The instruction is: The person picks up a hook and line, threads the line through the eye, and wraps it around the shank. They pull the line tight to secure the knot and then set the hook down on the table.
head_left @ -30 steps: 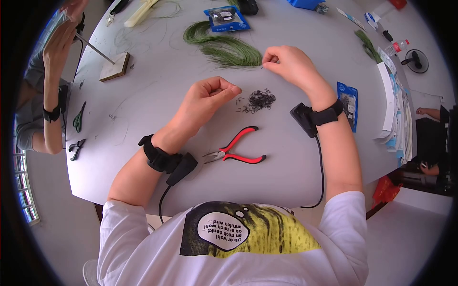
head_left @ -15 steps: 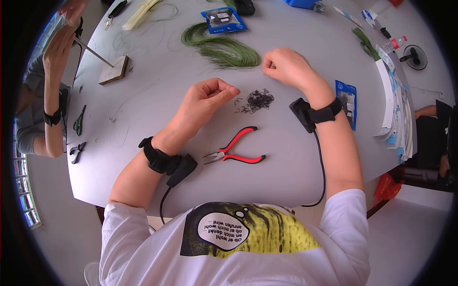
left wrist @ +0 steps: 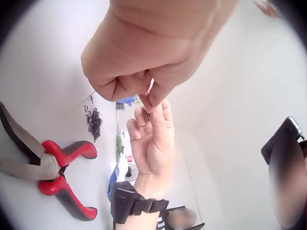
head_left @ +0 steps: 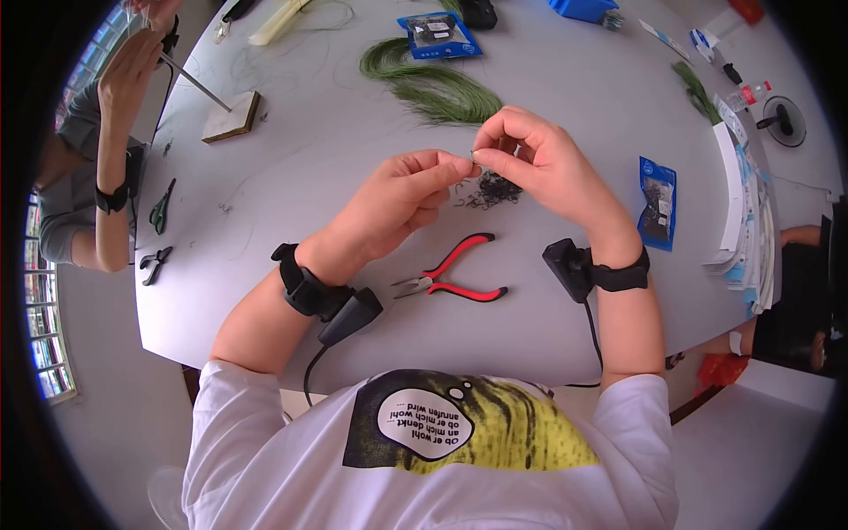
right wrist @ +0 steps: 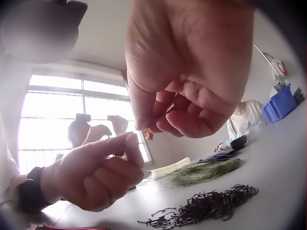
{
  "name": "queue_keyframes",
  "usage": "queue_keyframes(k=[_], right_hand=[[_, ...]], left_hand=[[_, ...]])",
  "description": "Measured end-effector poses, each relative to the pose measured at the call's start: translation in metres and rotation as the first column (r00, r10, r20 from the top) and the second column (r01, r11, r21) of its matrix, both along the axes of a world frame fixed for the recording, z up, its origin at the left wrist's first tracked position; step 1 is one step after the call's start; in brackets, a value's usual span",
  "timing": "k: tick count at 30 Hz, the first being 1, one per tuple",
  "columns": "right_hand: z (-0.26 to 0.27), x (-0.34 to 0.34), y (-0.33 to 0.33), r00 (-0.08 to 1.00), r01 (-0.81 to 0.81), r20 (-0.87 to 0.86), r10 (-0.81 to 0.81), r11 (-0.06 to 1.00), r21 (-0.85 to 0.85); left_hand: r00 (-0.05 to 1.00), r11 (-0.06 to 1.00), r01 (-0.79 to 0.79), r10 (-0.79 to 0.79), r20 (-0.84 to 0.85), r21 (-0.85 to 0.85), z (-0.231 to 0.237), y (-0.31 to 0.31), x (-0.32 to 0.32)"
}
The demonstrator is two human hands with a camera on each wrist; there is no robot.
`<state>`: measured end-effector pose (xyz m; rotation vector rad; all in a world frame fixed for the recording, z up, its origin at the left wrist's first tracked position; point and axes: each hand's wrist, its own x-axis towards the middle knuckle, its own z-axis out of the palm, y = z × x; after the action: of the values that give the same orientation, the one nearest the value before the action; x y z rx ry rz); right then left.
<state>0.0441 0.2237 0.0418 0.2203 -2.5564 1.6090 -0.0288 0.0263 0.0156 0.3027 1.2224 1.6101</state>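
Observation:
Fingertips of both hands meet just above and beside a pile of small black hooks [head_left: 491, 190]. The left hand [head_left: 393, 203] pinches thumb against forefinger; in the left wrist view a thin strand [left wrist: 88, 97] runs out beside this hand [left wrist: 148, 45]. Thumb and forefinger of the right hand [head_left: 561, 177] pinch at the same spot, on a tiny dark piece mostly hidden by the fingers. In the right wrist view the hooks [right wrist: 211, 206] lie below both hands. Red-handled pliers [head_left: 450, 272] rest spread on the table nearer the body.
Behind the hands lie a green strand bundle [head_left: 433, 88] and a blue packet [head_left: 437, 35]. Another blue packet [head_left: 657, 203] is at the right, near stacked papers [head_left: 729, 194]. At the left are a wooden block [head_left: 231, 117], green scissors [head_left: 162, 208] and another person's hands.
The right hand has come from the green bundle's end toward the body and left, and meets the left fingertips. The left hand has moved slightly right. The head view has shifted a little.

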Motion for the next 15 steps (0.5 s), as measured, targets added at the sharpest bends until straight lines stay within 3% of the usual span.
queue_keyframes(k=[8, 15], right_hand=[[-0.0025, 0.0029, -0.0018, 0.998, 0.025, -0.052, -0.026, 1.0, -0.01], [0.0024, 0.0079, -0.0012, 0.998, 0.037, -0.053, -0.033, 0.997, 0.074]], left_hand=[[0.981, 0.994, 0.02, -0.041, 0.192, 0.109, -0.002, -0.0003, -0.0031], [0.986, 0.995, 0.007, -0.025, 0.168, 0.103, -0.0004, -0.0015, -0.0026]])
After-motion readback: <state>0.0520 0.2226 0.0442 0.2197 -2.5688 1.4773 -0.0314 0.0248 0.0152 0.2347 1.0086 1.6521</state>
